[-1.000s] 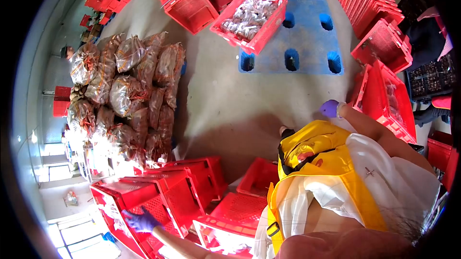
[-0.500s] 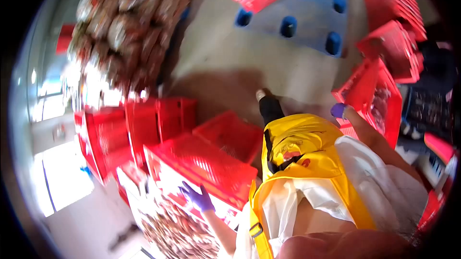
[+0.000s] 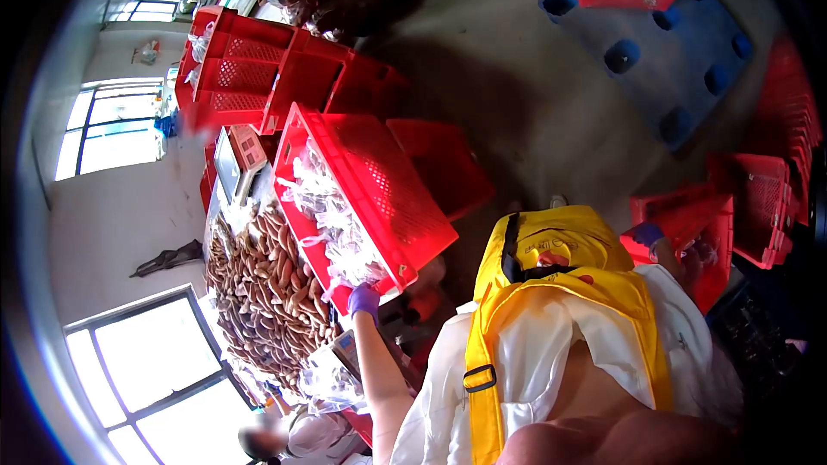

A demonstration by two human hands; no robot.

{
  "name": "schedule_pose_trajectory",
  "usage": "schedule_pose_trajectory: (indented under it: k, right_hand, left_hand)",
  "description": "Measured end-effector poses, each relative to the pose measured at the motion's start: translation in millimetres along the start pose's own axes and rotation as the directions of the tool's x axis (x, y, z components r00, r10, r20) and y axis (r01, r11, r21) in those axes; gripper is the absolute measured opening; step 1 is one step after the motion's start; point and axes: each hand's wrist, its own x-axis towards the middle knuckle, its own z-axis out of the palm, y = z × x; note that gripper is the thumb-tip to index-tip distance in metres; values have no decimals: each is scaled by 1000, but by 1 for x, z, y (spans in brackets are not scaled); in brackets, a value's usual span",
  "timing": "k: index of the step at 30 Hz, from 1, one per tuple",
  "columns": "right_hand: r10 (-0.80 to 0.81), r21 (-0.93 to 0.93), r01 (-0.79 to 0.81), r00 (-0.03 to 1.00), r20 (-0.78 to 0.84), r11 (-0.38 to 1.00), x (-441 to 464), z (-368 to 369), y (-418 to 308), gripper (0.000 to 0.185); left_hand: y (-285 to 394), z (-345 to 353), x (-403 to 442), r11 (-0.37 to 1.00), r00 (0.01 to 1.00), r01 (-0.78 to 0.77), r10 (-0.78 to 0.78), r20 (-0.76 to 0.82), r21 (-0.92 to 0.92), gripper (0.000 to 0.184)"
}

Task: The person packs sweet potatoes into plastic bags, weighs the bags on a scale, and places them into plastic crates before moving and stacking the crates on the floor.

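And there's the left arm (image 3: 384, 374), bare and stretched out from the body, its purple-gloved left hand (image 3: 363, 300) at full reach! Over on the other flank, the right arm (image 3: 677, 265) angles outward, right hand (image 3: 646, 234) gloved too, well apart from its partner, fingers hard to read.

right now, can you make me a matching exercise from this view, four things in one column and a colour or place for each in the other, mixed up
Things:
1. left hand
2. pallet
3. apron
4. heaped pieces

Colours and places:
A. yellow
B. brown
C. at a corner of the red crate that holds plastic bags
D. blue

Right pairs: 1-C, 2-D, 3-A, 4-B
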Motion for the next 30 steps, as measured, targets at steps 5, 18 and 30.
schedule_pose_trajectory:
  k: [5,18,30]
  right_hand:
    - [10,143,-8,1000,-12,990,11,11,25,18]
    - [-216,-652,155,976,-14,742,38,29,-129,31]
    - [159,-443,-165,986,-50,881,19,60,-205,26]
  left_hand:
    - [8,-15,-23,970,997,-51,64,-44,238,45]
    - [-29,-18,-5,831,790,-547,472,-392,-101,63]
    - [129,-373,48,550,140,-759,660,-738,349,59]
